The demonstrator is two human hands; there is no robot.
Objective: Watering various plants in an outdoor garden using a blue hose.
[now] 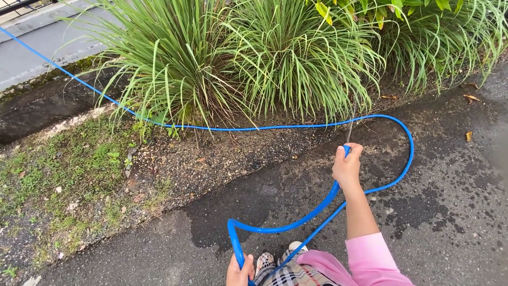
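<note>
1. Nearest me, my left hand (239, 271) is curled tight round a slack loop of the blue hose (275, 229), keeping it off my shoes (280, 259).
2. Farther out, my right hand (346, 166) is closed round the hose end, thumb on top, aiming water (350, 124) at the grass clumps (275, 58) by the pavement (450, 212) edge.

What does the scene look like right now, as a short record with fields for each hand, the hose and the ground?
right hand: right hand grips the end of the blue hose, pointed at the grass clumps
left hand: left hand holds a bend of the hose low down
hose path: loops on the pavement, runs off to the upper left
ground: dark wet patches on the pavement; soil strip beside it
</note>
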